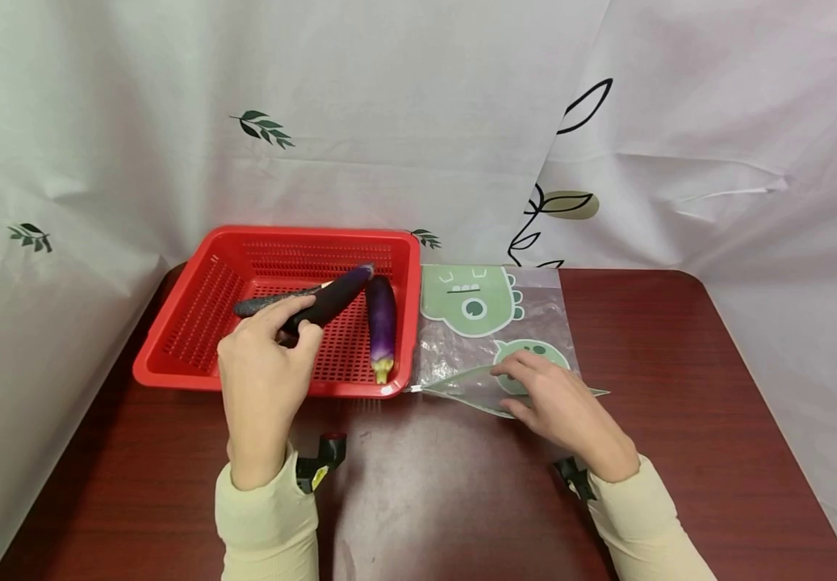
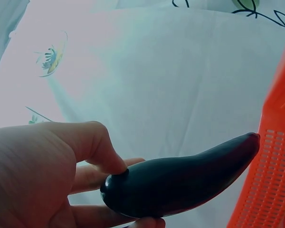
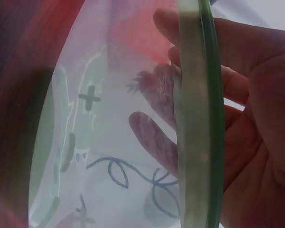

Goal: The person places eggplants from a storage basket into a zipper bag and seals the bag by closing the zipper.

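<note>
We find a dark eggplant (image 1: 338,295) held over the red basket (image 1: 411,307), a clear bag (image 1: 454,355) gaping alongside.
In the head view, we see the left hand (image 1: 265,383) pinching that eggplant toward the back-left corner of the tabletop (image 1: 680,387); a second eggplant (image 1: 382,323) lies in the basket. The bag reaches the back edge, its mouth facing the front edge, where the right hand (image 1: 563,406) sits. In the left wrist view, thumb and fingers grip the blunt end. In the right wrist view, loosely spread fingers show through the film, grasping nothing we can make out. We judge this step as lifting out for bagging; next calls for carrying the eggplant rightward, one end toward the opening.
</note>
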The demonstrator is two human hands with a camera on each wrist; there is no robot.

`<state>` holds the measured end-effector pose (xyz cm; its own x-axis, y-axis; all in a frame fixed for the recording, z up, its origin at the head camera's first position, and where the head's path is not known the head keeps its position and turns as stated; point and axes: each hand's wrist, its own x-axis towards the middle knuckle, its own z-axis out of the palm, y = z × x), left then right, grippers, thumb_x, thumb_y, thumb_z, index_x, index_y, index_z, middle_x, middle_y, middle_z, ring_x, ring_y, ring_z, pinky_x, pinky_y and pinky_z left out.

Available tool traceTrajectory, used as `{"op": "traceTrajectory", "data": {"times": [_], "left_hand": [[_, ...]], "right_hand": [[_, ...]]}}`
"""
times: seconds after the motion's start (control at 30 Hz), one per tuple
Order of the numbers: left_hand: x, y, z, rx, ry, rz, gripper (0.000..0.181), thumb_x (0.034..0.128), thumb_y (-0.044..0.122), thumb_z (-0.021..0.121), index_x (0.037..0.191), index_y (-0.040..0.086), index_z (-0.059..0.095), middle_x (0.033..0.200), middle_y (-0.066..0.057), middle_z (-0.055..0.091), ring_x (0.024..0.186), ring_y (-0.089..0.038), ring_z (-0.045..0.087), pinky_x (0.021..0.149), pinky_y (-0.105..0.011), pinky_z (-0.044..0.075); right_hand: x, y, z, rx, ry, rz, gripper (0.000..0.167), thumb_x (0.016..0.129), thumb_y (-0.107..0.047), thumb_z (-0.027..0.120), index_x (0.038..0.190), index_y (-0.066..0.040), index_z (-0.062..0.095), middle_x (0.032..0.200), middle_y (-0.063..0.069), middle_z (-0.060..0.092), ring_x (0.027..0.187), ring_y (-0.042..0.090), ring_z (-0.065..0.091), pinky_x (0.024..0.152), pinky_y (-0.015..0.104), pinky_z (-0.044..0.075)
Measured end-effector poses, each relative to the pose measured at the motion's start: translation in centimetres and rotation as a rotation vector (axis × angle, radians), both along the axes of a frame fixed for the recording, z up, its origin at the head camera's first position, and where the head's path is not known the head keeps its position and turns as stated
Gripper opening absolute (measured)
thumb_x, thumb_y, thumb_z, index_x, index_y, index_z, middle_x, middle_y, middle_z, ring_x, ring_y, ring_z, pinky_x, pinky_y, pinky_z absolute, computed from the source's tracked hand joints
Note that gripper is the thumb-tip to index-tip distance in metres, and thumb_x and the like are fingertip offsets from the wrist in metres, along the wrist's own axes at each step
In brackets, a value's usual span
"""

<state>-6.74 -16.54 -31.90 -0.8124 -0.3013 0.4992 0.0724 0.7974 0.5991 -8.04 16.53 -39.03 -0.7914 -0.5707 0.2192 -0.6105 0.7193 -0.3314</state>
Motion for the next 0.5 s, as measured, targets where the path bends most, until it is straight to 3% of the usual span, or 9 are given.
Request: {"op": "traceTrajectory", "data": {"times": [0.5], "left_hand": [[0.7, 1.02, 0.79, -0.008, -0.016, -0.046, 0.031, 0.0866, 0.012, 0.06, 0.109, 0.019, 0.08, 0.097, -0.001, 0.075, 0.066, -0.019, 0.057, 0.057, -0.033, 0.04]], "right_hand": [[0.02, 0.04, 0.01, 0.003, -0.016, -0.029, 0.055, 0.074, -0.019, 0.09, 0.122, -0.009, 0.066, 0.12, 0.006, 0.063, 0.105, 0.023, 0.064, 0.08, 0.043, 0.055]]}}
